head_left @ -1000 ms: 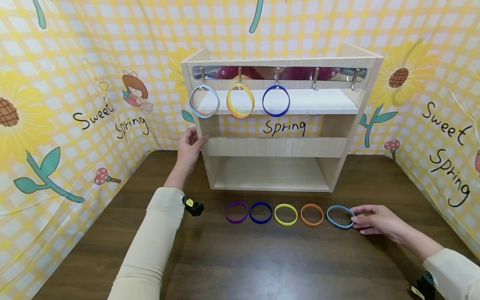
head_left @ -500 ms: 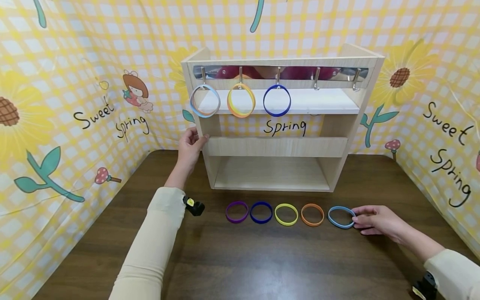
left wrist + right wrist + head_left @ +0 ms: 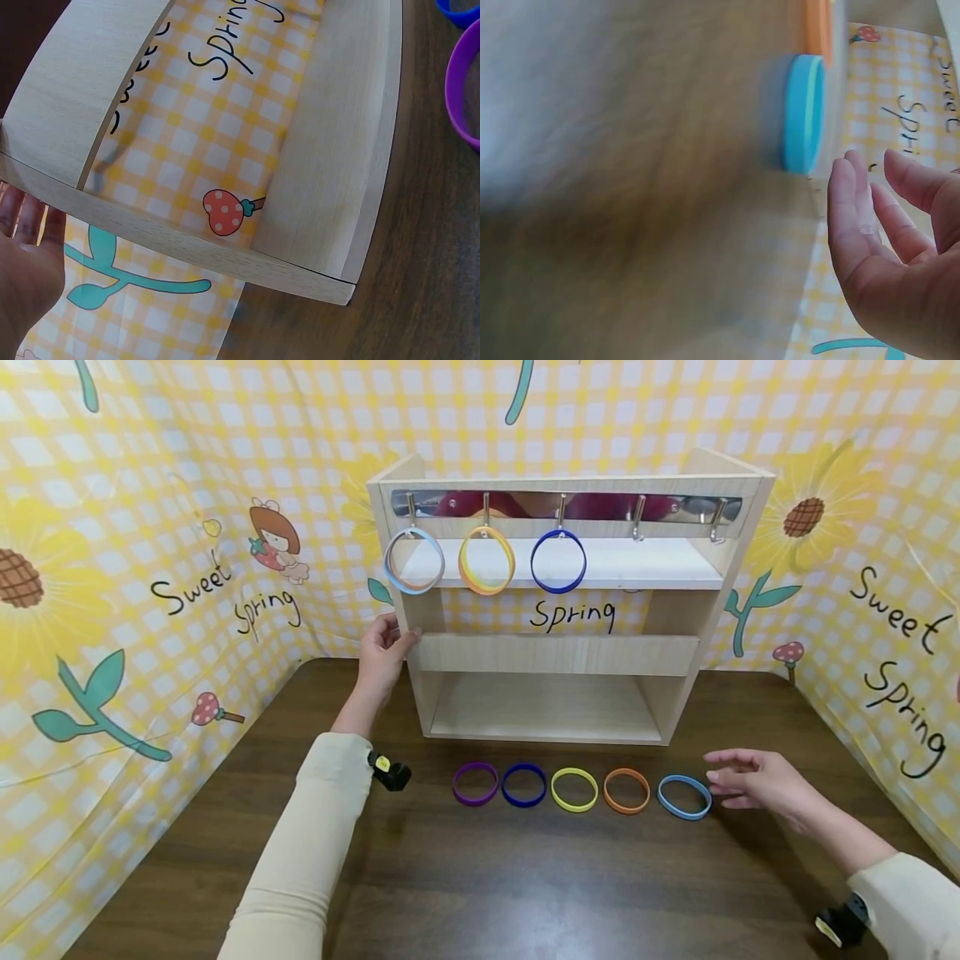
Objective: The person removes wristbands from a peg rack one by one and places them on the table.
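Five bands [image 3: 574,809] lie in a left-to-right row on the dark table [image 3: 525,877], on the near side of the wooden rack [image 3: 555,654]: purple, dark blue, yellow, orange and, at the right end, the light blue band [image 3: 799,116]. I read the right hand [image 3: 772,783] as loosely extended, thumb apart from the fingers, grasping nothing; its fingertips are just right of the light blue band, and my right-wrist view shows a gap between them. I read the left hand [image 3: 381,652] as holding the rack's left side panel, thumb at the front edge. Of five metal hooks [image 3: 639,518] along the rack's top, the left three carry hanging bands [image 3: 558,590].
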`<state>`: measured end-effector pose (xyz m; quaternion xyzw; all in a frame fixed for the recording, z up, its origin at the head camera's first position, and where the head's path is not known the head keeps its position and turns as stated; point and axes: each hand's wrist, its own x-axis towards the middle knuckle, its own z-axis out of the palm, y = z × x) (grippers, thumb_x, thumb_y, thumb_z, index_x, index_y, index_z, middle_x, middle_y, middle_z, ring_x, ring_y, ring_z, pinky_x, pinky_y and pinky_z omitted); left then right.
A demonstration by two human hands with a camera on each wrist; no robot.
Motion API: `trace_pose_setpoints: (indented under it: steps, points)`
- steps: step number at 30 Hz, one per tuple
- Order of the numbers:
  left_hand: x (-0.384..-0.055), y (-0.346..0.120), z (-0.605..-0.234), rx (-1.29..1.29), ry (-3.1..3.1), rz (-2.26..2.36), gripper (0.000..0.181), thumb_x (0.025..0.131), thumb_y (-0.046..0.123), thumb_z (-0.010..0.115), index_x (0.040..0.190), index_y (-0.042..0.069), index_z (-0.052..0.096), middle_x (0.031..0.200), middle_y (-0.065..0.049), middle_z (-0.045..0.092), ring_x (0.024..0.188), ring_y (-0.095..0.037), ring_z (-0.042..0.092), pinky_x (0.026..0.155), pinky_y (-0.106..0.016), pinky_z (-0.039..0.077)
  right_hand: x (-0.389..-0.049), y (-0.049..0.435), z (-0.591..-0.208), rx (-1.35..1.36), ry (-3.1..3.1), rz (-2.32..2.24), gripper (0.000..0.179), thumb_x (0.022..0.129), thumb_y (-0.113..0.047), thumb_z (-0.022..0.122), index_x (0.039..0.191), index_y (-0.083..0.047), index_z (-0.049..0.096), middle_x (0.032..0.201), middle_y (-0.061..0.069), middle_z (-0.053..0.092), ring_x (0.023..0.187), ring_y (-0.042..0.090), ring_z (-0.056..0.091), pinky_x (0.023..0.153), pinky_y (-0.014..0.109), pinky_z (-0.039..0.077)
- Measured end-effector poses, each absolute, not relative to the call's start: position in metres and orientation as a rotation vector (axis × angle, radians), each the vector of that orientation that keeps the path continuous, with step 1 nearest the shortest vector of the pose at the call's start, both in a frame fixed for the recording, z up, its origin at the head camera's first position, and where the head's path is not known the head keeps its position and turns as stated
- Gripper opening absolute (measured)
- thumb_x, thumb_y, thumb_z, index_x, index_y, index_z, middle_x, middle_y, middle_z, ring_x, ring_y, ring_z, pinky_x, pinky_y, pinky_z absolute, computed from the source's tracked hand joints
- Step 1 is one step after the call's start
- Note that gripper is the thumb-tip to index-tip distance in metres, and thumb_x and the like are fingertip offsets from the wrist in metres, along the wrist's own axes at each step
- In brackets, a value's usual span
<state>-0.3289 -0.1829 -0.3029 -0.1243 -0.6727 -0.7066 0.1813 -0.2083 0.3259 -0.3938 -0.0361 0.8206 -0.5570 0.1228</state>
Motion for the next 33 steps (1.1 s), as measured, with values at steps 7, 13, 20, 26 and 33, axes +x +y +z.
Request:
trace_pose_setpoints:
  steps: [7,13,20,26,33]
  points:
    - [-0.328,-0.182,-0.302,-0.371,-1.914,-1.977,0.040,0.091,-0.001,0.060,0.126,-0.016,0.047,0.101,-0.004,0.058,0.090,-0.010,0.056,0.077,-0.025,0.046,-0.218,0.311,-0.381,-0.175,2.410,-1.781,0.050,0.094,-0.020,0.066,0.134,0.005,0.048,0.117,0.014,0.063,0.096,0.019,0.067,0.079,0.038,0.055]
    - [-0.328,-0.182,-0.302,-0.373,-1.911,-1.962,0.039,0.091,-0.002,0.060,0.125,-0.015,0.048,0.099,0.000,0.058,0.090,-0.010,0.056,0.076,-0.024,0.045,-0.228,0.288,-0.364,-0.278,2.292,-2.034,0.021,0.095,-0.012,0.064,0.114,-0.019,0.064,0.098,-0.004,0.069,0.089,0.014,0.069,0.075,0.034,0.055]
    - [-0.329,-0.184,-0.303,-0.373,-1.914,-1.969,0.040,0.090,-0.001,0.061,0.126,-0.015,0.048,0.104,-0.005,0.057,0.091,-0.011,0.055,0.075,-0.023,0.045,-0.236,0.259,-0.340,-0.377,2.130,-2.276,0.021,0.093,-0.008,0.066,0.112,-0.016,0.066,0.095,0.004,0.069,0.087,0.015,0.069,0.073,0.030,0.055]
    - [-0.330,-0.184,-0.303,-0.375,-1.913,-1.968,0.037,0.090,-0.001,0.061,0.124,-0.012,0.050,0.099,0.001,0.058,0.091,-0.011,0.056,0.075,-0.023,0.046,-0.242,0.236,-0.322,-0.433,2.068,-2.345,0.033,0.093,-0.008,0.065,0.124,-0.001,0.057,0.098,0.005,0.070,0.090,0.017,0.069,0.076,0.032,0.055]
    - [-0.330,-0.184,-0.303,-0.371,-1.927,-1.963,0.041,0.091,0.000,0.061,0.127,-0.014,0.047,0.117,-0.024,0.055,0.092,-0.011,0.055,0.076,-0.024,0.045,-0.249,0.209,-0.295,-0.475,2.066,-2.405,0.038,0.092,-0.011,0.066,0.126,0.002,0.055,0.101,0.010,0.070,0.091,0.017,0.069,0.076,0.030,0.055]
